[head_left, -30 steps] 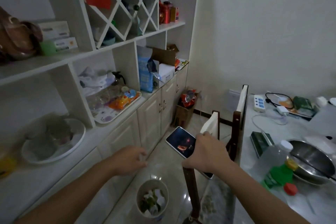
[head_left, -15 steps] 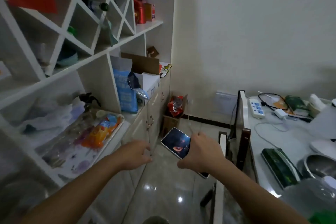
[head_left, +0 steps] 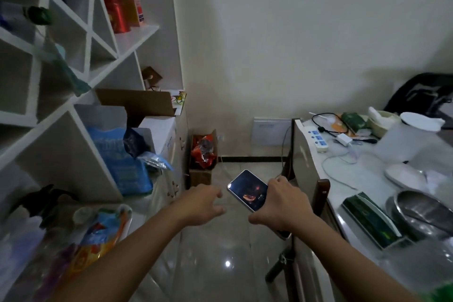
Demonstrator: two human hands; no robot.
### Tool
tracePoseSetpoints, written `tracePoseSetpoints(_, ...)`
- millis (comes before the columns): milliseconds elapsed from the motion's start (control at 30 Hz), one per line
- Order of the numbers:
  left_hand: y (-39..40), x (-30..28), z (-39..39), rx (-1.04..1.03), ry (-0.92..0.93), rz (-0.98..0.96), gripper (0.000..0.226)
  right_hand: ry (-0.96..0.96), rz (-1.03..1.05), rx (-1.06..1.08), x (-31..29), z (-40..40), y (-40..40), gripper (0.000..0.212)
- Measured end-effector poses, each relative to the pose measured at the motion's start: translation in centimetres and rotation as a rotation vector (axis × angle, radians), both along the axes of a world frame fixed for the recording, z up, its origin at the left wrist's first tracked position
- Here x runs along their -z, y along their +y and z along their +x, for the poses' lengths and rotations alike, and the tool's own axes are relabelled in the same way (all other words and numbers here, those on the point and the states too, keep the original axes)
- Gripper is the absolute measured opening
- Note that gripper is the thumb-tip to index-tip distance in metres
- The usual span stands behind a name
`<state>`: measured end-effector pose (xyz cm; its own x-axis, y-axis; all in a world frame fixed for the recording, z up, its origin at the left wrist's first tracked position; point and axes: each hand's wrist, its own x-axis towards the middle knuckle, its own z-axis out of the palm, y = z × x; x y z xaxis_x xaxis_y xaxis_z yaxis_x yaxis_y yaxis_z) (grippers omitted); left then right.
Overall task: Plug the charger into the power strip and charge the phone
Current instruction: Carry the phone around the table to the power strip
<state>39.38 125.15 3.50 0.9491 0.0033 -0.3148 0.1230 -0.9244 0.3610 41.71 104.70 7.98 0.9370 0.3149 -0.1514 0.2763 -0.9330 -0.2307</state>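
We are carrying the phone (head_left: 247, 190) toward the counter (head_left: 348, 179), so nothing is plugged in yet. Our right hand (head_left: 279, 203) grips it screen-up over the floor; our left hand (head_left: 201, 203) hangs empty, fingers loosely spread. The power strip (head_left: 316, 136) and white charger (head_left: 343, 140) lie near each other at the counter's far end. Next, we judge, comes reaching the charger and seating it in a socket.

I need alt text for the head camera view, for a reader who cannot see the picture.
A person's right hand holds a lit phone above a glossy floor, while the empty left hand reaches forward beside it. To the right, a white power strip and a white charger with its cable lie on a cluttered table; white shelves stand at left.
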Motion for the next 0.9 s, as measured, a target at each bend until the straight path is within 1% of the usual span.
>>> tracePoseSetpoints(67, -0.1, 0.4, 2.6, 0.024, -0.001, 0.038, 0.053, -0.001, -0.002, 0.013, 0.5, 2.5, -0.1, 0.068)
tracePoseSetpoints(333, -2.1, 1.1, 14.1, 0.017, 0.068, 0.077, 0.055, 0.03, 0.014, -0.022, 2.1, 13.9, -3.1, 0.069)
tracePoseSetpoints(467, -2.6, 1.2, 19.2, 0.027, 0.071, 0.072, 0.052, 0.024, 0.019, -0.03, 2.5, 18.0, -3.7, 0.069)
tracePoseSetpoints(600, -2.4, 1.5, 23.2, 0.101, 0.06, 0.068, 0.048, 0.03, 0.031, 0.044, 2.9, 20.4, -3.4, 0.07)
tracePoseSetpoints(700, -2.1, 1.3, 25.7, 0.197, 0.014, 0.111, 0.051, 0.033, 0.015, 0.115, 3.1, 21.4, -2.7, 0.072)
tracePoseSetpoints(800, -1.4, 1.3, 27.8, 0.301, -0.012, 0.119, 0.051, 0.023, 0.007, 0.215, 2.9, 22.2, -1.4, 0.073)
tracePoseSetpoints(900, -1.3, 0.8, 29.7, 0.385, -0.018, 0.115, 0.052, 0.021, -0.001, 0.296, 2.4, 23.1, -0.5, 0.078)
